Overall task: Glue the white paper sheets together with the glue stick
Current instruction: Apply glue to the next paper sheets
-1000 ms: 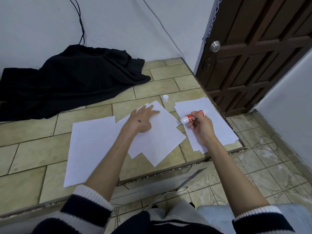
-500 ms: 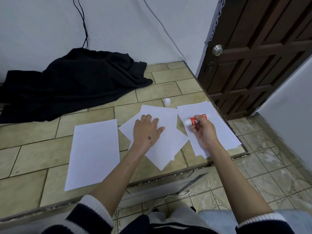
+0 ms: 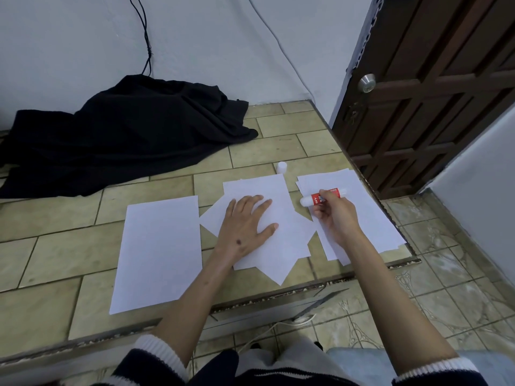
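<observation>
Right now the left hand (image 3: 245, 227) lies flat, fingers straight and spread, pressing on the middle pile of white paper sheets (image 3: 281, 232). These sheets overlap at odd angles on the tiled ledge (image 3: 55, 257). The right hand (image 3: 335, 217) has its fingers curled tight around the glue stick (image 3: 323, 197). The stick lies sideways in the hand, above the pile of sheets on the right (image 3: 370, 218), with its white tip pointing toward the middle pile. Its white cap (image 3: 282, 167) stands alone on the tiles, just past the middle pile, so the stick looks open.

One more single sheet (image 3: 158, 252) lies to the left, apart from the others.

I think the job now is to press the sheets so they stick. To do it well, the flat hand should rub slowly from the middle out to the edges, so no bumps form. The edges should line up first, because glue grabs fast. The other hand should keep the sticky tip off the clean paper.
</observation>
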